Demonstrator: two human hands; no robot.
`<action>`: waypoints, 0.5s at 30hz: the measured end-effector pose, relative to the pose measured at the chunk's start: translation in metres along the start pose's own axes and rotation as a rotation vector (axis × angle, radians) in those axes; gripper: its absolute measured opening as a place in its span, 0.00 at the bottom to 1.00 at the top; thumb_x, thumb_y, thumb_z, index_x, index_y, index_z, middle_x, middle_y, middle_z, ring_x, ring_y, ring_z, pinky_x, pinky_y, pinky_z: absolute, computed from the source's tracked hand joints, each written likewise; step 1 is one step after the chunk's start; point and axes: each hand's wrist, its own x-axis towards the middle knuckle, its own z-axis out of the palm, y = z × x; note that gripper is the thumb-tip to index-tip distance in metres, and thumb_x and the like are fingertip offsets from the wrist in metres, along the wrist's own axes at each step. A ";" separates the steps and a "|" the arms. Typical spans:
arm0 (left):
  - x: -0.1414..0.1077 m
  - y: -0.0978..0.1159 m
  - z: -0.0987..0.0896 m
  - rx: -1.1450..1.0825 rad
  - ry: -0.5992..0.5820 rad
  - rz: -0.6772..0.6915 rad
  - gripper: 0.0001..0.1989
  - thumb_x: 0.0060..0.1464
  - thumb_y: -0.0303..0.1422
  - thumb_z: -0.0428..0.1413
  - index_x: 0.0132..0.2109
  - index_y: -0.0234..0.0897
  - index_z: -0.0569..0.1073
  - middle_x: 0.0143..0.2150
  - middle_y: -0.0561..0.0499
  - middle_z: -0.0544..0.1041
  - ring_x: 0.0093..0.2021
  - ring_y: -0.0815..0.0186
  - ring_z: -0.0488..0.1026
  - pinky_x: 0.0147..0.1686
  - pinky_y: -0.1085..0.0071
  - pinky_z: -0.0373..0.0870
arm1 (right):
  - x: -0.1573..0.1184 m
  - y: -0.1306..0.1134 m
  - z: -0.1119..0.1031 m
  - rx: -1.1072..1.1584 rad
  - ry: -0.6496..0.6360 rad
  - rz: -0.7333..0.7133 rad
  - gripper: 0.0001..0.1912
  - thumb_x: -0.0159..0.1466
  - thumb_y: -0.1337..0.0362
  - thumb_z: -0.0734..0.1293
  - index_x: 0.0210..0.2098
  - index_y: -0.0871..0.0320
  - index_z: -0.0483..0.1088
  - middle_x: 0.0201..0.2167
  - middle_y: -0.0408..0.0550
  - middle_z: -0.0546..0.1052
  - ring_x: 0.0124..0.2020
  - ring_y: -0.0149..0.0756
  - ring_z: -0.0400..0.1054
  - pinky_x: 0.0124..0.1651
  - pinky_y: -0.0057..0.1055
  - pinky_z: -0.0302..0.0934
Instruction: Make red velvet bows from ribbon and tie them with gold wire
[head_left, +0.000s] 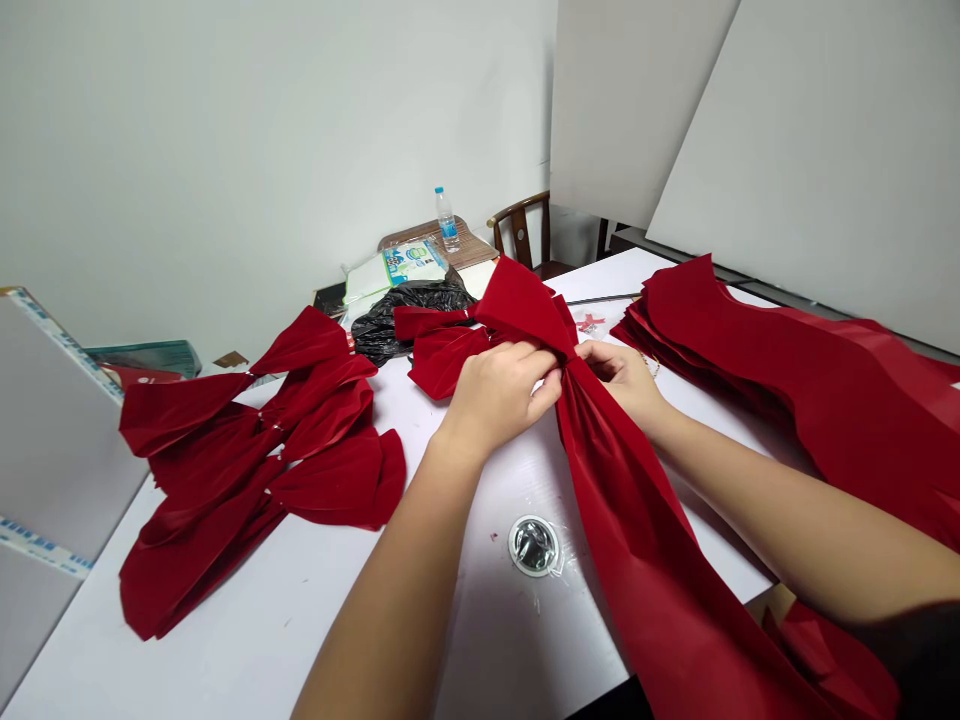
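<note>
A long piece of red velvet fabric (637, 520) runs from the table's middle down past its near edge, gathered narrow where my hands meet. My left hand (506, 390) pinches the gathered part from the left, fingers curled. On the other side my right hand (619, 380) is closed at the same gather, its fingertips partly hidden behind the cloth. Above the hands the fabric's short end (525, 305) fans out. Tied red fabric bows (262, 440) lie overlapping at the left, and more gathered red pieces (442, 350) lie just behind my left hand.
Flat red fabric pieces (795, 370) are stacked at the right. A round metal-rimmed fitting (534, 546) sits in the white tabletop (300, 610). Behind are a black plastic bag (409, 310), a water bottle (447, 220) and a wooden chair (521, 235). White panels (825, 150) lean at the back right.
</note>
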 end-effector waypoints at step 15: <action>0.014 0.035 0.025 -1.279 0.037 -0.763 0.15 0.58 0.29 0.54 0.24 0.38 0.62 0.18 0.59 0.59 0.17 0.76 0.56 0.20 0.74 0.50 | -0.002 0.013 -0.011 -0.230 0.056 -0.372 0.14 0.62 0.53 0.76 0.31 0.55 0.74 0.31 0.48 0.77 0.34 0.38 0.70 0.40 0.36 0.65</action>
